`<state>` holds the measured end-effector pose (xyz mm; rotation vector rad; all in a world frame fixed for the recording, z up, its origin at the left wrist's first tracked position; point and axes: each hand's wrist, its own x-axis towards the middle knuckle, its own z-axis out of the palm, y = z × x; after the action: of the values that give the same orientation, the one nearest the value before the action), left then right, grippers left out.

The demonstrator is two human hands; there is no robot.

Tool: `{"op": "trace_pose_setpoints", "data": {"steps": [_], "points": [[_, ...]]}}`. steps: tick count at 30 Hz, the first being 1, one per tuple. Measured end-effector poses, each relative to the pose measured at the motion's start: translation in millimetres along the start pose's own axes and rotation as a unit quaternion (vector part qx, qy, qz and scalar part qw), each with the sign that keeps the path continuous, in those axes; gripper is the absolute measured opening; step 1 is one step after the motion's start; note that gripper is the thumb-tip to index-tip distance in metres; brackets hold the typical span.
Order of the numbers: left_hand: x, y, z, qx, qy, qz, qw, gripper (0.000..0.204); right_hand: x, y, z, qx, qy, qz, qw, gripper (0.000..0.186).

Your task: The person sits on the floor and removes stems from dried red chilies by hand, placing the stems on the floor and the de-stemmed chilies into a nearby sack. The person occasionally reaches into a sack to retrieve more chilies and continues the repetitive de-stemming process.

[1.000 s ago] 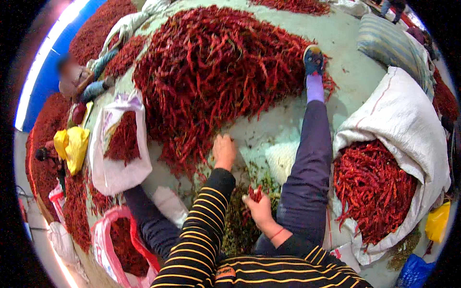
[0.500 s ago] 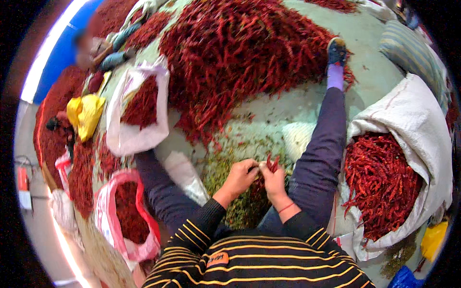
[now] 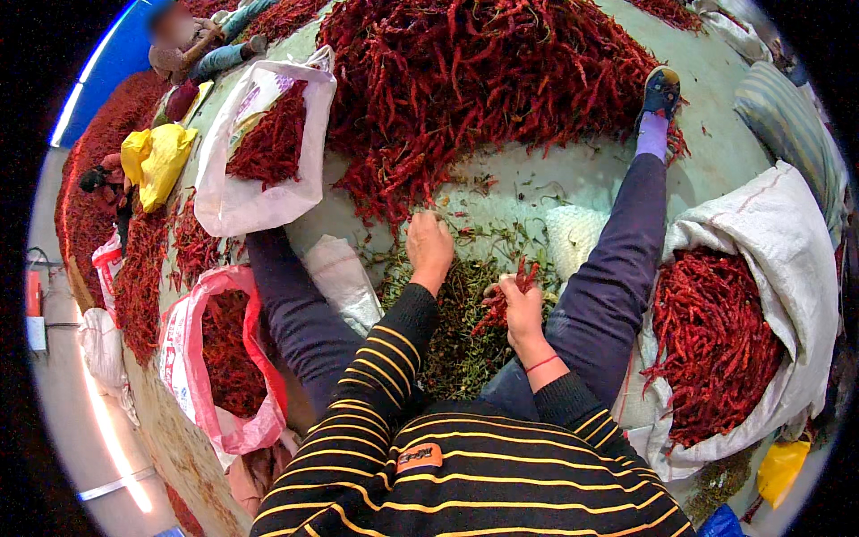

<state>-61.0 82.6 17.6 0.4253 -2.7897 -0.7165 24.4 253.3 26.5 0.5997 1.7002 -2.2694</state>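
Just beside the near fringe of the big chilli pile point(image 3: 483, 80): left hand point(image 3: 429, 246), fingertips hidden, can't tell if pinching anything. On the person's side of the pile: right hand point(image 3: 526, 309), clamped on a bunch of red chillies point(image 3: 495, 311). Best handling, I'd judge: light hold, chillies taken singly. Farther from the pile, orange chest patch point(image 3: 419, 458) has dark lettering, illegible from here.

The red chillies point(image 3: 495, 313) right of centre look wrinkled and faintly glossy, like the heap point(image 3: 483, 80) at top centre. Over at right I see a matt, woven-plastic white sack point(image 3: 769, 215); upper left, a shiny yellow plastic bag point(image 3: 161, 161). The striped sweater point(image 3: 501, 465), lower centre, looks knitted, matt.
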Motion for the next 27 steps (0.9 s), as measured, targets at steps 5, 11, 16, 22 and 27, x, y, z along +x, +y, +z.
{"op": "trace_pose_setpoints", "data": {"steps": [5,11,16,22,27], "points": [[23.7,-7.2,17.7,0.107,0.019,-0.034,0.994,0.020,-6.7,-7.1,7.1,0.027,-0.040,0.002,0.999,0.009],[35.0,-13.6,24.3,0.084,-0.049,-0.006,0.995,0.018,-8.5,-10.1,7.2,0.035,-0.025,0.004,0.999,0.013],[6.6,17.1,-13.5,-0.198,-0.193,0.097,0.956,0.022,-9.5,-19.5,6.6,-0.002,-0.009,0.024,1.000,0.020],[-38.7,59.5,-65.6,-0.277,-0.317,0.067,0.904,0.011,-8.3,-15.0,8.5,0.047,-0.036,-0.011,0.998,0.016],[-52.3,39.6,-57.9,-0.317,-0.309,-0.003,0.897,0.016,-14.4,-12.8,11.2,0.035,-0.050,0.006,0.998,0.012]]}}
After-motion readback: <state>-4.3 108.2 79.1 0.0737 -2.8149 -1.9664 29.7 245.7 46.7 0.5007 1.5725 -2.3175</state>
